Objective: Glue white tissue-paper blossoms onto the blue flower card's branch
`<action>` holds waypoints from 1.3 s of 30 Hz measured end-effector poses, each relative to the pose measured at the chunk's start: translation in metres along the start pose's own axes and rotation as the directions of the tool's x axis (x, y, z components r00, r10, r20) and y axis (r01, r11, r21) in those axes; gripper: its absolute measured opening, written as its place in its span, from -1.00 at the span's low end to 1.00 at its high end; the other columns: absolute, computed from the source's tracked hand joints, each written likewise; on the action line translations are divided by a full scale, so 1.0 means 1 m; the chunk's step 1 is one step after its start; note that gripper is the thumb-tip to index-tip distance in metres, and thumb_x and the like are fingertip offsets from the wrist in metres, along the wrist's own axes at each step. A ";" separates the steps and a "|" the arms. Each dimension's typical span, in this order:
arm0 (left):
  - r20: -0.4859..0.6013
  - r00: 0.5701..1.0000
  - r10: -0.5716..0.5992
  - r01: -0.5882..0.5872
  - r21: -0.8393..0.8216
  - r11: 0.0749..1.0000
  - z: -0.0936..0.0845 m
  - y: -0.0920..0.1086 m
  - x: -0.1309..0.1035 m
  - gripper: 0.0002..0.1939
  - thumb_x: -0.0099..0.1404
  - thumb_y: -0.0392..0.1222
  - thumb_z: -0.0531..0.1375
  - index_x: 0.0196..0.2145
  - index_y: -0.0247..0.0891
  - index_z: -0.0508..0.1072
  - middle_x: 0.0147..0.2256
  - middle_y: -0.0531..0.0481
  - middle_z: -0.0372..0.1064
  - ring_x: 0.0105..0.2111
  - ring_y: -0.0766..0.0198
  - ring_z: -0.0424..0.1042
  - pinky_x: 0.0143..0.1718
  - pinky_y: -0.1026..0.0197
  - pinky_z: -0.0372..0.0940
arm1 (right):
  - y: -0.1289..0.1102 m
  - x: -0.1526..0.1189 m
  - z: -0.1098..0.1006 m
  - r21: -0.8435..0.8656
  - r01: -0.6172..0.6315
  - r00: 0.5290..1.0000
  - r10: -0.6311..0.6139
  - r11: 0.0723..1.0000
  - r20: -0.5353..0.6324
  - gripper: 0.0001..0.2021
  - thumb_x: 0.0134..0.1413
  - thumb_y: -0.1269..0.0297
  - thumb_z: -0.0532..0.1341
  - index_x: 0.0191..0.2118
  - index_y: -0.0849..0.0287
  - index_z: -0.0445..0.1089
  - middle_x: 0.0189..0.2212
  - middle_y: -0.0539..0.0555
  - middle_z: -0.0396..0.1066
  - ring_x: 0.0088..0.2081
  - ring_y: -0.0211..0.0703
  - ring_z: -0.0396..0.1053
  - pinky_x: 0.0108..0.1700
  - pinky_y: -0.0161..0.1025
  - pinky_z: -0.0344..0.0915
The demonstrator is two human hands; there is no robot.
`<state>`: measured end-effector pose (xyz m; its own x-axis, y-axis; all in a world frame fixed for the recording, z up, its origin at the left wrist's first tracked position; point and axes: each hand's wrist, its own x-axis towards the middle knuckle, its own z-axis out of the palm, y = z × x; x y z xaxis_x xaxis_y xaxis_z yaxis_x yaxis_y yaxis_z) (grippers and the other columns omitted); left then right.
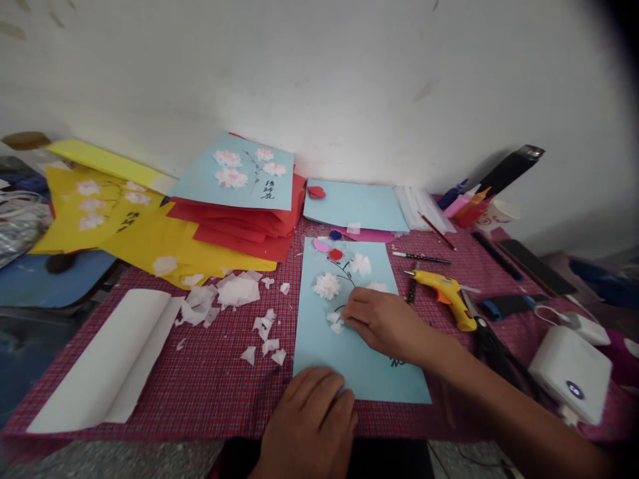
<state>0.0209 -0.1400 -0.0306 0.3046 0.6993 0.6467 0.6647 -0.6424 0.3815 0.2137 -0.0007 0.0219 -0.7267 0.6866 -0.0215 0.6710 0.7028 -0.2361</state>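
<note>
A light blue sheet (324, 352) lies before me, with white crumpled paper flowers (327, 285) and thin dark stems on it. My right hand (382, 322) pinches at a small white paper scrap (334, 319) beside the stem, low on the flower picture. Its fingertips are pressed together and partly hide the scrap. My left hand (309, 422) rests over the sheet's lower edge with fingers laid down and holding nothing. Red, pink and blue paint blobs, including a red one (335, 255), sit near the sheet's top. Dark handwriting shows partly under my right wrist.
Torn white paper scraps (264, 326) and a folded white sheet (114, 359) lie left. Behind are stacked red sheets (239, 229), a finished blue picture (200, 179) and yellow sheets (150, 246). At right are a yellow glue gun (444, 289), black scissors (492, 342), pens and a white power bank (572, 372).
</note>
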 end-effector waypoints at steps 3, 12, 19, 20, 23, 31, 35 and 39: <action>0.002 1.000 0.004 -0.004 0.006 1.000 0.001 0.000 0.000 -0.81 0.35 -0.34 0.15 -0.16 -0.29 0.55 -0.19 -0.12 0.57 -0.16 0.07 0.54 -0.09 0.00 0.51 | -0.001 0.002 0.002 0.000 0.009 1.000 -0.009 1.000 -0.002 -0.80 0.38 0.34 0.16 -0.25 0.16 0.51 -0.30 0.05 0.40 -0.32 -0.22 0.34 -0.29 -0.29 0.11; 0.019 1.000 -0.016 0.016 -0.007 1.000 -0.001 0.001 0.001 -0.81 0.34 -0.35 0.16 -0.15 -0.28 0.54 -0.18 -0.12 0.57 -0.15 0.07 0.54 -0.08 0.00 0.50 | -0.001 -0.002 -0.002 0.026 -0.026 1.000 0.026 0.999 -0.014 -0.84 0.37 0.34 0.16 -0.14 0.13 0.52 -0.25 0.07 0.43 -0.26 -0.15 0.42 -0.24 -0.26 0.22; 0.033 0.999 -0.031 0.031 -0.019 0.999 -0.001 0.003 -0.002 -0.81 0.33 -0.33 0.17 -0.14 -0.28 0.54 -0.17 -0.13 0.56 -0.15 0.04 0.54 -0.09 -0.03 0.50 | 0.000 -0.013 -0.012 0.050 -0.089 0.995 0.091 0.995 -0.046 -0.84 0.32 0.33 0.20 -0.06 0.17 0.48 -0.19 0.13 0.47 -0.17 -0.04 0.48 -0.13 -0.17 0.34; 0.035 0.999 -0.031 0.032 -0.021 0.999 -0.001 0.003 -0.003 -0.81 0.33 -0.33 0.17 -0.14 -0.28 0.54 -0.16 -0.13 0.56 -0.15 0.03 0.53 -0.08 -0.04 0.50 | -0.001 -0.013 -0.011 0.039 -0.094 0.995 0.095 0.995 -0.033 -0.85 0.30 0.32 0.21 -0.07 0.17 0.48 -0.19 0.13 0.47 -0.17 -0.03 0.48 -0.13 -0.16 0.34; 0.026 0.999 -0.033 0.034 -0.028 0.999 0.000 0.003 -0.004 -0.82 0.33 -0.33 0.17 -0.14 -0.30 0.53 -0.17 -0.14 0.55 -0.15 0.03 0.53 -0.08 -0.05 0.50 | -0.004 -0.012 -0.008 0.021 -0.096 0.995 0.097 0.995 -0.031 -0.85 0.29 0.32 0.22 -0.08 0.16 0.48 -0.19 0.13 0.48 -0.17 -0.01 0.49 -0.13 -0.14 0.35; 0.036 0.998 -0.046 0.048 -0.058 0.997 -0.003 0.008 0.000 -0.86 0.34 -0.35 0.16 -0.21 -0.32 0.52 -0.25 -0.13 0.53 -0.17 0.10 0.52 -0.03 -0.01 0.48 | -0.039 0.011 -0.020 0.120 0.058 0.991 -0.043 0.991 -0.123 -0.84 0.34 0.39 0.13 -0.13 0.16 0.47 -0.23 0.12 0.46 -0.22 -0.11 0.45 -0.17 -0.20 0.32; -0.025 0.999 0.041 -0.045 -0.153 0.987 -0.009 0.007 -0.005 -0.88 0.32 -0.37 0.16 -0.29 -0.29 0.51 -0.39 -0.03 0.52 -0.30 0.21 0.53 -0.17 0.12 0.48 | -0.079 0.030 -0.010 0.102 0.147 0.989 -0.148 0.984 -0.001 -0.84 0.32 0.38 0.15 -0.18 0.16 0.50 -0.27 0.09 0.46 -0.28 -0.14 0.41 -0.25 -0.22 0.25; -0.070 0.997 0.043 -0.061 -0.281 0.958 -0.020 0.005 -0.013 -0.90 0.30 -0.34 0.19 -0.26 -0.25 0.51 -0.40 -0.02 0.57 -0.32 0.20 0.57 -0.25 0.15 0.47 | -0.103 0.044 0.004 0.061 0.150 0.986 -0.154 0.987 0.069 -0.85 0.31 0.34 0.16 -0.24 0.18 0.48 -0.28 0.09 0.46 -0.31 -0.14 0.39 -0.31 -0.22 0.17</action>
<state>0.0068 -0.1589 -0.0244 0.2842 0.6472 0.7074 0.4263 -0.7461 0.5114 0.1114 -0.0435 0.0418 -0.8297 0.5558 -0.0522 0.5445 0.7852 -0.2950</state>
